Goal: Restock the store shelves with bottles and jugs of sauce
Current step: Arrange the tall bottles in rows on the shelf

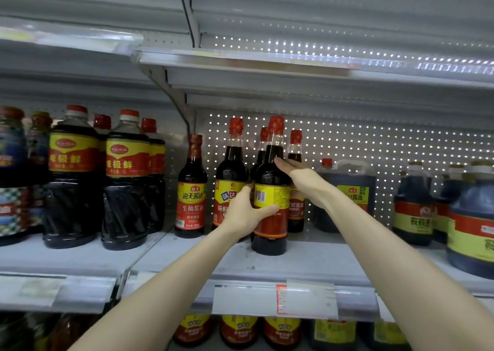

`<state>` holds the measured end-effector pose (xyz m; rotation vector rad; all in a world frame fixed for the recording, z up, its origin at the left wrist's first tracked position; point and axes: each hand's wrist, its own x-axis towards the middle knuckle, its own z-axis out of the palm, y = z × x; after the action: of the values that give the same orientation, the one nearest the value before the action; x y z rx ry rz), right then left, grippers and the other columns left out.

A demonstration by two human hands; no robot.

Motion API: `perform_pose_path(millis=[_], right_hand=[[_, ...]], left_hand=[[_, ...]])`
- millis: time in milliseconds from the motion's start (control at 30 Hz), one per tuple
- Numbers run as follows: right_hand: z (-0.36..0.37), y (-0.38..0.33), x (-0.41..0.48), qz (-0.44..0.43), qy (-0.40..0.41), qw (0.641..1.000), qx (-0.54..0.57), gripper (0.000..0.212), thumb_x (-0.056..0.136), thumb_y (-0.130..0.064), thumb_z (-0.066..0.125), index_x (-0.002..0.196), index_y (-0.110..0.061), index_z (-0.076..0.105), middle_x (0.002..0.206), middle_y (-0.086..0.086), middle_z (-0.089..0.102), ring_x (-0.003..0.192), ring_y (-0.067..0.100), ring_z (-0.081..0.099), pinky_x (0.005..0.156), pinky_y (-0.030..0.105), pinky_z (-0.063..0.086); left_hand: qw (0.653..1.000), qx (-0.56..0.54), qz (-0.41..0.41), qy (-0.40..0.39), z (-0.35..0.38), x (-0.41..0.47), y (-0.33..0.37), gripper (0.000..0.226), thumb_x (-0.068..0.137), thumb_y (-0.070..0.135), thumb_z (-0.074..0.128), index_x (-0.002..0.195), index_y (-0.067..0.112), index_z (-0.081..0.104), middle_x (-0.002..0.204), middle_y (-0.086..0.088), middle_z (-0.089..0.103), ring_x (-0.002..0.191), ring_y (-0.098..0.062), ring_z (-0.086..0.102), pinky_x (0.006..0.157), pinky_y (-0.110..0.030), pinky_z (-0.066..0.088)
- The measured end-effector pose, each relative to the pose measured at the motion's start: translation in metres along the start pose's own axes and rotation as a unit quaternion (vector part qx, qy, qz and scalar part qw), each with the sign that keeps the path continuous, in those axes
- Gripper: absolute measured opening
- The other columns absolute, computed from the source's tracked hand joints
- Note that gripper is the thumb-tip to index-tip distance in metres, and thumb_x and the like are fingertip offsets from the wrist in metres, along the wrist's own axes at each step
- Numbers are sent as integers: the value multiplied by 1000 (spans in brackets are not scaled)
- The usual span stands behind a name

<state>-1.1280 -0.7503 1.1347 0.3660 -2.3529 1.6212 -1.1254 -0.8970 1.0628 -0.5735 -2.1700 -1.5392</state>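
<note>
left hand [244, 211] grips bottle [270, 225] | right hand [299, 175] flat on its shoulder | open shelf [307, 265] rightward to jug [347, 190]

Dark sauce bottle [270, 195], red cap, yellow-red label, upright on shelf [307, 265].

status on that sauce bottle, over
Left hand grips front sauce bottle at label. Right hand flat on its shoulder. Upright on shelf, barcode facing out. Other bottles close behind.

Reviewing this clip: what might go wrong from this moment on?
The held bottle shows its barcode side outward, so it may end up shelved backwards. Pushed in, it may knock the rear bottles. Only the left hand grips it; the right hand lies flat, so it may tip.
</note>
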Motion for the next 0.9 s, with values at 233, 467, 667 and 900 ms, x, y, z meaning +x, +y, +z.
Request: perform_pose_path(millis=[233, 467, 667, 900], right_hand=[[3, 25, -4, 39, -29, 993, 106, 57, 94, -51, 51, 147, -33, 35, 142, 2, 50, 118, 29, 57, 98, 51, 47], [5, 27, -10, 32, -18, 993, 114, 59, 97, -43, 51, 150, -33, 28, 137, 3, 55, 115, 29, 59, 99, 55, 46], [3, 33, -15, 5, 9, 997, 71, 60, 96, -43, 54, 150, -34, 29, 134, 2, 57, 115, 24, 59, 94, 51, 51], [7, 45, -14, 91, -32, 984, 153, 52, 93, -53, 51, 136, -24, 47, 127, 8, 62, 114, 31, 60, 101, 57, 43]], left_hand=[[1000, 7, -8, 23, 1, -3, 1, 56, 78, 29, 78, 124, 14, 48, 114, 3, 58, 100, -11, 55, 80, -24, 46], [999, -16, -29, -3, -1, 3, -3, 57, 81, 25, 76, 129, 14, 46, 115, 4, 57, 103, -13, 56, 85, -29, 51], [997, -40, -53, -35, 0, 4, -3, 57, 86, 22, 70, 136, 13, 44, 127, -1, 56, 110, -16, 55, 94, -37, 50], [992, 112, -13, 51, 17, 4, -10, 72, 75, 38, 79, 131, 13, 40, 123, -6, 50, 112, -22, 51, 94, -36, 47]])
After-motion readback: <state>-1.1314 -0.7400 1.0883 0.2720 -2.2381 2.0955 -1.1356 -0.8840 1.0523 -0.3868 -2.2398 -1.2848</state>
